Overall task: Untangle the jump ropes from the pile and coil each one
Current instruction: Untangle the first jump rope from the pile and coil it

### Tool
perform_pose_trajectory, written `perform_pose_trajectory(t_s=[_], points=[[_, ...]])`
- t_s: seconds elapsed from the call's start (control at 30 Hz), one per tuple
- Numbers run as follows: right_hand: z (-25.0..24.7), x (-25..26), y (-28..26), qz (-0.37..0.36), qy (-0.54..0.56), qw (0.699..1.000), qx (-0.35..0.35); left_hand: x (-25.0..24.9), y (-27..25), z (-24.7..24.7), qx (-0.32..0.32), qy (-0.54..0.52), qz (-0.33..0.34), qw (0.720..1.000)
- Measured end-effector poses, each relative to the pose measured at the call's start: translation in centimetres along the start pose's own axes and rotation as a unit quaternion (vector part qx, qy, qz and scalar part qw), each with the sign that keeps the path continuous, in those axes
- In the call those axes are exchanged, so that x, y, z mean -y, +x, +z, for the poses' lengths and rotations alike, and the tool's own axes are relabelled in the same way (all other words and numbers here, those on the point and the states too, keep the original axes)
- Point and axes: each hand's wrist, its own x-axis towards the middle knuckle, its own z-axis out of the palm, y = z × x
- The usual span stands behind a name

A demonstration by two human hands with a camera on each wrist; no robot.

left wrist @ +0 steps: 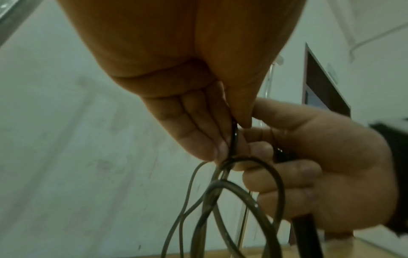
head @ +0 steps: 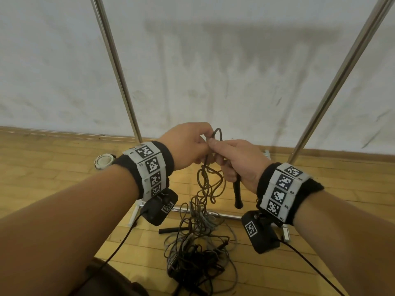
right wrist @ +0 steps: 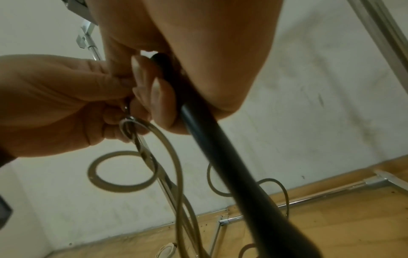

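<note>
our left hand pinches the limp, springy cord above the floor pile while our right hand clenches its stiff black handle, likely the surest hold.

Right hand grips black handle, which slants down-right twd wood floor. Left hand pinches rope just beside right fingers; loops hang below. Metal frame bar along floor by white wall.
</note>
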Motion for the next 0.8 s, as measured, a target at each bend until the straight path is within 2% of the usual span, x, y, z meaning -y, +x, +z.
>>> perform_pose_trajectory(t_s=[0.1, 0.2, 0.27, 0.33, 0.43, 0.47, 0.5, 0.53, 0.57, 0.67, 0.73, 0.8], points=[[-0.2, 0.0, -0.2, -0.02, -0.015, 0.999, 0.033, 0.2, -0.3, -0.8, -0.01, -0.131, -0.016, 0.991], [0.2, -0.7, -0.4, -0.015, -0.15, 0.988, 0.032, -0.3, -0.5, -1.5, -0.03, -0.264, -0.015, 0.964], [0.9, -2.0, -0.2, -0.011, -0.278, 0.96, 0.033, -0.9, -0.6, -2.0, -0.049, -0.324, 0.0, 0.945], [1.7, -3.5, -0.1, 0.016, -0.39, 0.919, 0.063, -1.7, -0.5, -3.0, -0.085, -0.378, 0.034, 0.921], [1.9, -5.3, -0.4, 0.067, -0.516, 0.847, 0.109, -2.6, -0.6, -5.2, -0.163, -0.461, 0.084, 0.868], [1.7, -5.4, -0.5, 0.069, -0.539, 0.833, 0.108, -2.7, -0.6, -5.9, -0.184, -0.482, 0.094, 0.851], [1.6, -5.3, -0.5, 0.062, -0.542, 0.832, 0.102, -2.6, -0.6, -6.2, -0.196, -0.495, 0.094, 0.841], [1.5, -5.0, -0.5, 0.05, -0.532, 0.84, 0.094, -2.3, -0.5, -6.3, -0.194, -0.495, 0.079, 0.843], [1.4, -4.2, -0.5, 0.035, -0.518, 0.85, 0.083, -1.9, -0.6, -6.0, -0.179, -0.477, 0.05, 0.859], [0.9, -0.7, -0.3, -0.039, -0.474, 0.88, 0.014, 0.3, -0.7, -4.1, -0.097, -0.353, -0.047, 0.929], [0.0, 2.1, 0.0, -0.123, -0.444, 0.886, -0.062, 1.6, -0.7, -3.2, -0.067, -0.317, -0.062, 0.944], [-0.9, 4.1, -0.1, -0.182, -0.381, 0.898, -0.122, 2.2, -0.5, -3.0, -0.066, -0.315, -0.06, 0.945]])
